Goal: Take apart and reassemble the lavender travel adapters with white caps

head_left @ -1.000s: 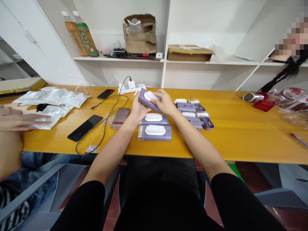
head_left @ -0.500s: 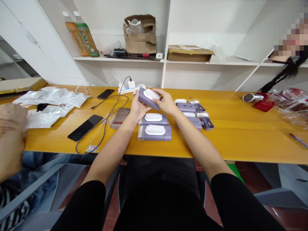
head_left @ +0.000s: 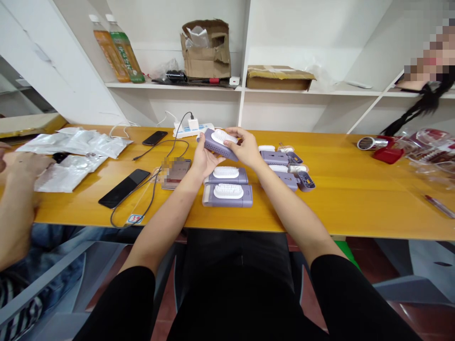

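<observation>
Between both hands, above the table, is a purple case with a white bristle brush [head_left: 221, 138] on its upper face. My left hand [head_left: 205, 158] is closed around its left end. At the right end, my right hand [head_left: 244, 148] grips it with the thumb on top near the brush. Just below lie two similar purple brush cases, the nearer one [head_left: 228, 194] and the farther one [head_left: 227, 175], both bristles up. Right of my right hand lie opened purple cases [head_left: 275, 158] with white brushes and loose end caps [head_left: 306, 181] beside them.
Phones [head_left: 124, 188], a cable [head_left: 153, 196] and a power strip [head_left: 194, 130] lie on the left half of the table. Silvery packets [head_left: 73, 166] are near another person's hand [head_left: 26, 166]. A red-handled metal cylinder [head_left: 372, 143] and a pen [head_left: 440, 206] lie right. Shelves with boxes [head_left: 279, 79] stand behind.
The brush case stays in both my hands; the right fingers have shifted slightly on its end. At far left, the other person's hand has moved, and a second hand shows at the edge.
</observation>
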`<state>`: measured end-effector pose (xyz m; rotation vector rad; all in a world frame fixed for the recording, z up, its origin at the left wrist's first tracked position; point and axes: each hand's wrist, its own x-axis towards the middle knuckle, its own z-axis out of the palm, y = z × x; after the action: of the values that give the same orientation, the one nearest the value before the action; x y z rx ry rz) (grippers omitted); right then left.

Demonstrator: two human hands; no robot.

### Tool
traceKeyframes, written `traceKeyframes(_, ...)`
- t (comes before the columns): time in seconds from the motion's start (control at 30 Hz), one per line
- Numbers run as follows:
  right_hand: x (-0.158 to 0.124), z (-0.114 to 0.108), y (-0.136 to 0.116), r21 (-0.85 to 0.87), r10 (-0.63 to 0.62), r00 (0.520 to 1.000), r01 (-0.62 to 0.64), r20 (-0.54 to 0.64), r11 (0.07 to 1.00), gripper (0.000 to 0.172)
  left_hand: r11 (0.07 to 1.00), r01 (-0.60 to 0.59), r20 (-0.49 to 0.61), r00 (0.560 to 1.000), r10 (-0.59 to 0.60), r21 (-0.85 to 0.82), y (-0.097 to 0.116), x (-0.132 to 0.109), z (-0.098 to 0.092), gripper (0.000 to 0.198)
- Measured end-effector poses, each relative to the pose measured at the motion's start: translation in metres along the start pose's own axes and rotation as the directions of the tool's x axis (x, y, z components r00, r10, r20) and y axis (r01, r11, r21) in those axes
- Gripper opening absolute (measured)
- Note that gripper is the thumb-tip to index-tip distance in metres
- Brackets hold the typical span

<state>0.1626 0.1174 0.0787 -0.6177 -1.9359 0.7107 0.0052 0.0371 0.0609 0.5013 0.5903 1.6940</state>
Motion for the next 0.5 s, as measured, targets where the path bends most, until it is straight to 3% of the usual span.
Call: traceKeyframes(0.5,-0.0024,-0.0017,-0.0079,-0.052,-0.023,0.998,0.020,-0.059,0.998,0.036,1.000,0.015,0.014,1.000,-0.015,0.013,-0.0082,-0.0030,0.0040,0.058)
